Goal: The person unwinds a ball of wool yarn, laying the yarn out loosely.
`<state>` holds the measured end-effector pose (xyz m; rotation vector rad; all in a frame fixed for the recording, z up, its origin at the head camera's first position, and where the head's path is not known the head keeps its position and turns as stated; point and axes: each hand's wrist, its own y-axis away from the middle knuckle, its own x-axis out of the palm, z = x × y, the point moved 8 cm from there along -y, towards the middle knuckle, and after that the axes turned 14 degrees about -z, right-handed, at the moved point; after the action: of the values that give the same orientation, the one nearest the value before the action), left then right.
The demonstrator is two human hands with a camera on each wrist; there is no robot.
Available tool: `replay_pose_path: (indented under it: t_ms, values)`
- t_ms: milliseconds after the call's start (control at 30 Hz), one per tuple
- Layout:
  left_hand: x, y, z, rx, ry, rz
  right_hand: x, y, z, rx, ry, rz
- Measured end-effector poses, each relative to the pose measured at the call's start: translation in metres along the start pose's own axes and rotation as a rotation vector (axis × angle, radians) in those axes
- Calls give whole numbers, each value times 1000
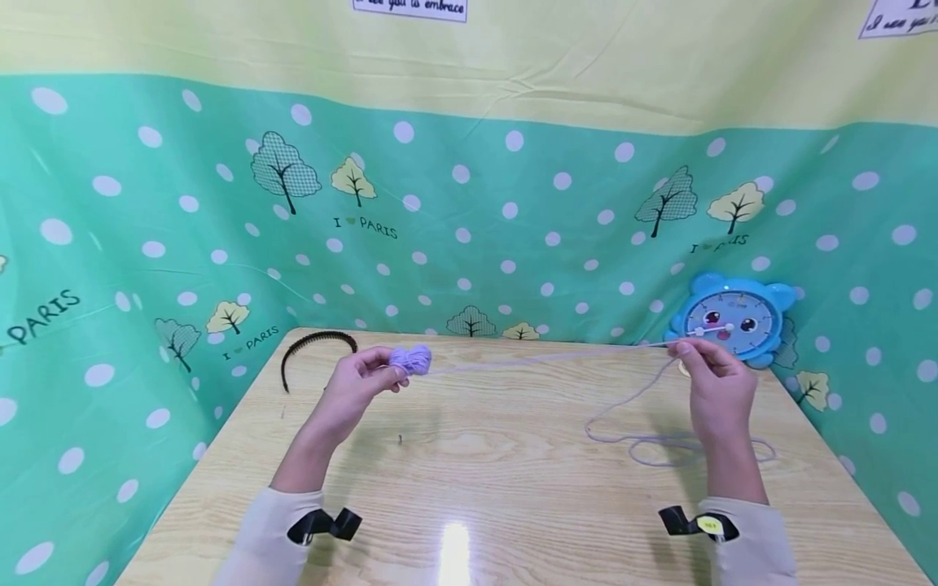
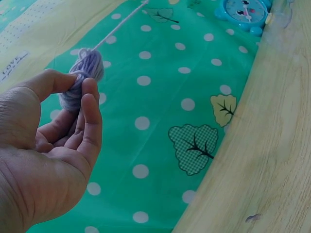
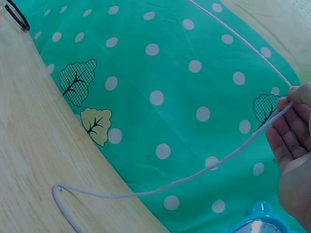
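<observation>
A small bundle of lilac yarn (image 1: 410, 360) is pinched between the thumb and fingers of my left hand (image 1: 364, 381), held up over the table's left half. From the bundle a single yarn strand (image 1: 542, 358) runs nearly straight across to my right hand (image 1: 718, 389), whose thumb and index finger pinch it. Past that pinch the loose yarn tail (image 1: 608, 412) drops to the table and lies in loops by the right forearm. In the left wrist view the bundle (image 2: 82, 80) shows wound turns, with the strand leaving its top.
A blue animal-shaped clock (image 1: 733, 317) stands at the table's back right corner. Near the back left lies a dark toothed headband (image 1: 318, 335). The wooden table (image 1: 469, 488) meets a green dotted cloth (image 1: 484, 220) behind. A small dark mark (image 1: 400, 439) shows on the tabletop.
</observation>
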<state>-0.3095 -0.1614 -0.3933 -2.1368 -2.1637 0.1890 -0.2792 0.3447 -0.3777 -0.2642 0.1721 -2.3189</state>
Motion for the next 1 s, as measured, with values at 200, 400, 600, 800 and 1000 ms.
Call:
replay_pose_path:
  t_ms: [200,400,600,800,1000]
  values:
    - [-1,-1,0,-1,7,-4,-10,-5,-4,74,-4,-44]
    - [-2,-1,0,2,11,-3,-17,-11,-4,75,-45,-73]
    - [-5,0,-2,-18,7,-21,-25,-15,-7,80,-22,-90]
    - [-9,0,-4,-13,10,-40,-30,-20,-12,115,-4,-95]
    - [-12,-1,-5,1,13,-62,-40,-25,-15,165,11,-126]
